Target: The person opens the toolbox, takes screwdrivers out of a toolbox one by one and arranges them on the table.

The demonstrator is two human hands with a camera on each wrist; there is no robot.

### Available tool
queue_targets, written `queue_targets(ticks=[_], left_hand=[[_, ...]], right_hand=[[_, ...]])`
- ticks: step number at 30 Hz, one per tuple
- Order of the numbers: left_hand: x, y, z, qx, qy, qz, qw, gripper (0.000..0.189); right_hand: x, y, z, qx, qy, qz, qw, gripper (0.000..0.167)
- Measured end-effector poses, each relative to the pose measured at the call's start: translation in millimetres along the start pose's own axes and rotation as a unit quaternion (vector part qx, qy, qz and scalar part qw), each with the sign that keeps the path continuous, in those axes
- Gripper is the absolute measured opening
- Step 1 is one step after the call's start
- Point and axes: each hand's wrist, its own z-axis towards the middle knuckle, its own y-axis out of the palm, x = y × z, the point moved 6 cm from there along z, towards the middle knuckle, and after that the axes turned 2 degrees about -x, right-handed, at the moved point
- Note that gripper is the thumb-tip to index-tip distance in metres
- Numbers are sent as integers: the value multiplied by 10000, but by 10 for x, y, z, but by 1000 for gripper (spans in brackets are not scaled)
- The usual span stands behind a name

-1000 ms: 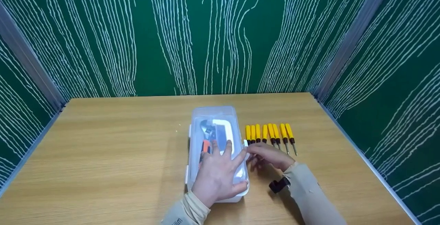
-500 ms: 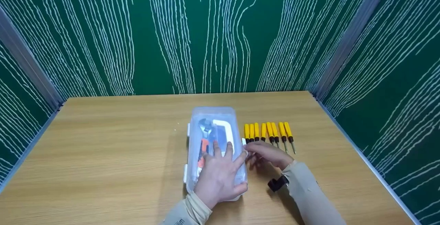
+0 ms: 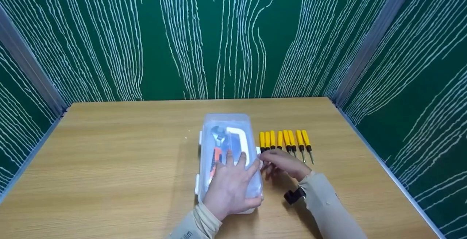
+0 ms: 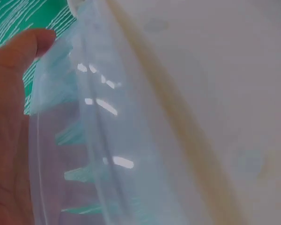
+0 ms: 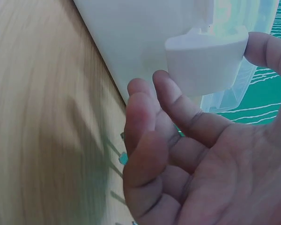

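A translucent plastic toolbox (image 3: 208, 122) stands on the table, its lid down. Through the lid show an adjustable wrench (image 3: 218, 134) with an orange and black handle and a white, bent frame-like piece (image 3: 240, 137). My left hand (image 3: 230, 191) lies on the lid with fingers spread; its thumb is by the lid's near right edge. On the box's right side, my right hand (image 3: 286, 164) pinches a white latch (image 5: 206, 63) between thumb and index finger. The other fingers of that hand are loosely bent below it.
Several screwdrivers (image 3: 286, 138) with yellow handles lie in a row right of the box, partly hidden by my right hand. White latches or hinges (image 3: 197, 184) jut from the box's left side. Green panels (image 3: 168, 49) with white lines enclose the wooden table (image 3: 109, 158).
The wrench shows more clearly through the lid than a second ago, and the lid appears slightly lower. Both hands stay at nearly the same places; the view has shifted a little.
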Motion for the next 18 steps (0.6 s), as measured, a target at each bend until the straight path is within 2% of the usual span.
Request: queue_targets(ticks=[3,6,8,11,14,18], left_hand=[[-156,-77,-37,148,-50,-812,9966,84],[-387,-146,-84,379,-271,-1693,9845,80],[-553,-160,-115,456,-550,-2107,9749,80],[-783,-133,-141,396,-1066,-2302,9665,82],[-961,-66,-159,173,-1535,-2374,9591,87],[-1094,55,-164,-126,-1850,-2555,9489,92]], right_hand=[[-26,5,-11,65,-29,68,10000,37],[-45,11,-16,144,-38,113,9998,32],[-53,14,-15,163,-34,162,9997,29],[-62,18,-13,138,-12,323,9994,25],[-69,17,-9,89,-26,530,9986,23],[-67,12,-5,111,-23,641,9979,23]])
